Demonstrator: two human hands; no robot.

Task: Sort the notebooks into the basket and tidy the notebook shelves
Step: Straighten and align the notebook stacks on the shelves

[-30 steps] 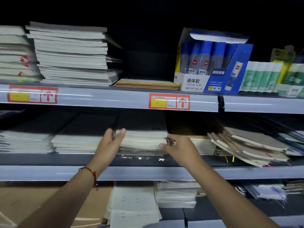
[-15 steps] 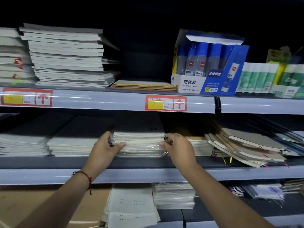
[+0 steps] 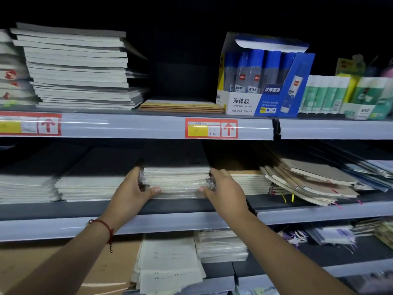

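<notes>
A plastic-wrapped stack of notebooks [image 3: 176,179] with dark covers lies on the middle shelf [image 3: 89,206]. My left hand [image 3: 133,191] grips its left end, thumb under the front edge. My right hand [image 3: 225,191] grips its right end the same way. More stacks of the same notebooks [image 3: 89,185] lie to the left, touching it. To the right stands a brown-covered stack [image 3: 248,180], then a slumped, fanned-out pile of tan notebooks [image 3: 308,182]. No basket is in view.
The upper shelf [image 3: 131,128] holds a tall grey notebook stack [image 3: 78,67], flat brown envelopes [image 3: 182,105], a blue box of liquid glue [image 3: 263,79] and green glue sticks [image 3: 325,93]. The bottom shelf carries white paper pads [image 3: 168,265], a wrapped bundle [image 3: 221,245] and brown card [image 3: 53,269].
Both hands have closed in on the ends of the wrapped stack, thumbs sliding under its front edge. The stack has been drawn slightly forward on the shelf.
</notes>
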